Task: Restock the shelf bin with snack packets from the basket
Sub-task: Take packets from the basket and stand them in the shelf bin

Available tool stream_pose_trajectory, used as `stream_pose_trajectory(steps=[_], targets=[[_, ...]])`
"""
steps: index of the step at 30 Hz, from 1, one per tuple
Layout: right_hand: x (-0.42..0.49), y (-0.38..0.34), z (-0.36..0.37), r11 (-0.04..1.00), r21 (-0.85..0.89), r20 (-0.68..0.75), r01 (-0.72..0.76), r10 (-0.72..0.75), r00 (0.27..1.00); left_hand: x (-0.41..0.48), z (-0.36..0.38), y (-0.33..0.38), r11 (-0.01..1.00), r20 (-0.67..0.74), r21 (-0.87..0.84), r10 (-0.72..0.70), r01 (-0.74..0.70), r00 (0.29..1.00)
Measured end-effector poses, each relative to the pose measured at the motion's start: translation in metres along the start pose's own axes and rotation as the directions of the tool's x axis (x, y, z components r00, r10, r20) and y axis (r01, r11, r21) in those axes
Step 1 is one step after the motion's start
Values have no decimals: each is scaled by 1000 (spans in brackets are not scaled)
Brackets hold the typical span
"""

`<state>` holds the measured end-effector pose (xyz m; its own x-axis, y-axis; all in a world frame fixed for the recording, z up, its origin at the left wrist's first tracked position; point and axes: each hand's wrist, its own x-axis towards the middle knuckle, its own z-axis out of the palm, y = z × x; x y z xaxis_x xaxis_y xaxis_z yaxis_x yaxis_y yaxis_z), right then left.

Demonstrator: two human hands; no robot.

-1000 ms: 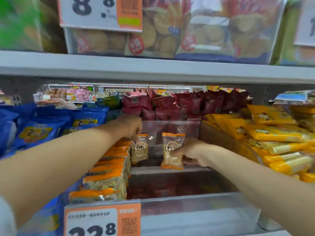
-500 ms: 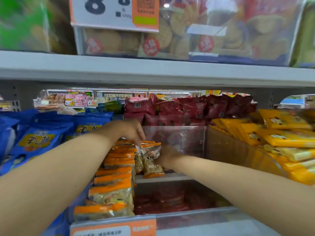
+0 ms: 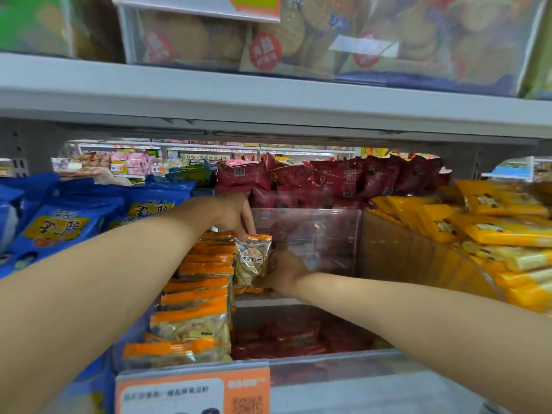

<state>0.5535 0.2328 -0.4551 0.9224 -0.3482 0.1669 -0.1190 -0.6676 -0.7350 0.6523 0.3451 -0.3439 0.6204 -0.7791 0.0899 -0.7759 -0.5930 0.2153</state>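
Observation:
A clear plastic shelf bin point(image 3: 322, 234) holds a row of orange-edged snack packets point(image 3: 197, 297) standing along its left side. My right hand point(image 3: 283, 270) grips one upright clear packet with an orange top point(image 3: 252, 261) against the far end of that row. My left hand point(image 3: 236, 216) reaches over the row, its fingertips touching the top edge of the same packet. The right half of the bin shows its bare floor and red packs beneath. The basket is out of view.
Blue bags point(image 3: 59, 225) fill the bin to the left, yellow packets point(image 3: 484, 231) the one to the right, red bags point(image 3: 334, 177) pile behind. A grey shelf point(image 3: 268, 100) with biscuit boxes hangs close overhead. An orange price label point(image 3: 194, 392) fronts the bin.
My right hand carried the packet leftward from the middle of the bin to the end of the row. The left hand stayed over the row. The view rose and moved closer.

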Motion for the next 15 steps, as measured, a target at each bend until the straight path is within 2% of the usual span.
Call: stream_pose_trajectory(steps=[3,8,11,15], targets=[[1,1,2,1000,17,0,-6,6,1000,1,3,2,999,3,34,5,-5,1000],[3,5,-4,958,238,176,-158,117,977,2,3,1,999,5,38,-7,7,1000],[4,3,-10,920,265,274,-288,214,937,-1,0,-2,1000,15,-9,-28,28,999],[-1,-1,-19,902,244,340,-355,263,903,-4,2,-1,1000,-11,-6,-23,23,1000]])
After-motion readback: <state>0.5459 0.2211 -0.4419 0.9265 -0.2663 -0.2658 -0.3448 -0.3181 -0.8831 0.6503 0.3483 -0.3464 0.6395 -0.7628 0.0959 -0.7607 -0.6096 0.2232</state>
